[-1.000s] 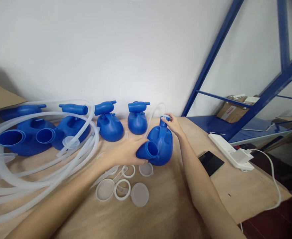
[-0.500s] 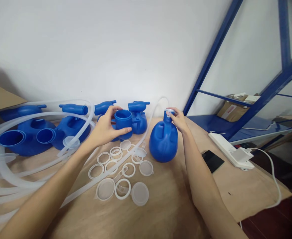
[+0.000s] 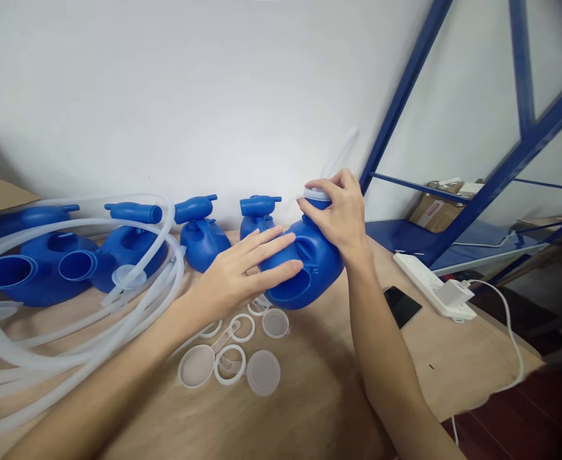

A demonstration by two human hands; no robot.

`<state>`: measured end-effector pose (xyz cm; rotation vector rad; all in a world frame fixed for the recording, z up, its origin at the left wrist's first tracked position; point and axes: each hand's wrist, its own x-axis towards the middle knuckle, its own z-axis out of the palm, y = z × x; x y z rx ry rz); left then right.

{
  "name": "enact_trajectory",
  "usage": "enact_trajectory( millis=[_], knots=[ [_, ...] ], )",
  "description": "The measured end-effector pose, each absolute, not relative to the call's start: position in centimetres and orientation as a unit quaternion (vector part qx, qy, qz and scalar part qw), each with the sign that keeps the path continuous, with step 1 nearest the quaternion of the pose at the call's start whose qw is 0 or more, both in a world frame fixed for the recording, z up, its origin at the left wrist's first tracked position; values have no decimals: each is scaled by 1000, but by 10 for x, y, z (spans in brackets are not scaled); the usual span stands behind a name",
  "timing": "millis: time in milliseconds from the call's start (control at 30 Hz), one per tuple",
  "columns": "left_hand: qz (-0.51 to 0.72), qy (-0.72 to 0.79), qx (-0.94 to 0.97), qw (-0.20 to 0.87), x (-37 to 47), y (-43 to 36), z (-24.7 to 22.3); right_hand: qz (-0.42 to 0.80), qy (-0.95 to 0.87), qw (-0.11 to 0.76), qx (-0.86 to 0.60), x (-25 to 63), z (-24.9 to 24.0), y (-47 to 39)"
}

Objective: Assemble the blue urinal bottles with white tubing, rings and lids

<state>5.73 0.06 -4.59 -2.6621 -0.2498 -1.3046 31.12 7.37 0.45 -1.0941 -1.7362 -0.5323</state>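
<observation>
The right hand has its grip closed on the translucent round plastic cap at the neck of the blue rounded plastic bottle. The left hand, with fingers spread, lies over the blue wide-mouthed cup-shaped piece in front of this bottle; whether its grip is closed, I cannot tell. The bottle is above the wooden bench, near the white plastic rings and lids.

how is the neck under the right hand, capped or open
Capped: a translucent cap sits on the blue neck, held by the right hand.
</observation>
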Motion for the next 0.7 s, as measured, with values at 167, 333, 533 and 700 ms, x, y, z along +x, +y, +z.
enact_trajectory(
  millis=[167,333,533,700],
  knots=[
    [-330,-174,-910,179,41,6,-40,-244,-705,492,-448,311,7,67],
    [-416,-242,-869,117,34,23,-46,-236,-678,536,-445,307,9,63],
    [-551,-338,-727,-230,48,13,-43,-201,-622,599,-462,291,2,67],
    [-512,-382,-705,-308,54,14,-49,-110,-616,603,-495,277,-16,83]
  ],
)
